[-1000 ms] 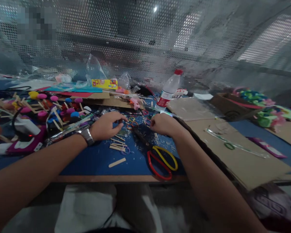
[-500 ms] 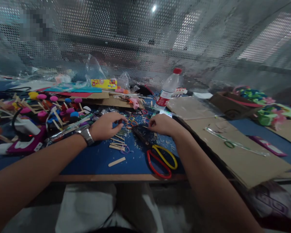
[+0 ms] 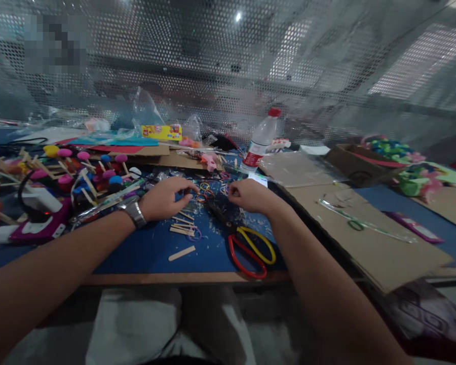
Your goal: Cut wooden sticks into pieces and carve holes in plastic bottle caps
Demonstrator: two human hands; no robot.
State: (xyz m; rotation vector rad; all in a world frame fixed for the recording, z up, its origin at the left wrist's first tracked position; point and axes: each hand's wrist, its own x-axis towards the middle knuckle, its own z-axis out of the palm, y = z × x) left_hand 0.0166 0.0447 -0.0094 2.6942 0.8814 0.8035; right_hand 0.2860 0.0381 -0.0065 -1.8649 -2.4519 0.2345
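Observation:
My left hand (image 3: 166,197), with a metal watch at the wrist, rests on the blue table (image 3: 144,251), its fingers curled and pinched at a heap of coloured rubber bands (image 3: 205,191). My right hand (image 3: 249,195) is closed in a pinch at the same heap, and I cannot make out what it holds. Several flat wooden sticks (image 3: 182,225) lie just below my left hand. Scissors with red and yellow handles (image 3: 247,243) lie below my right hand, blades pointing up towards the bands.
Stick models with coloured balls (image 3: 83,170) crowd the left, beside a white and purple device (image 3: 38,213). A plastic bottle with a red cap (image 3: 261,139) stands at the back. Cardboard sheets (image 3: 368,233) cover the right; a box of green and pink craft pieces (image 3: 387,157) sits far right.
My right hand has slid a little to the left, closer to my left hand over the rubber bands. The left hand has hardly moved.

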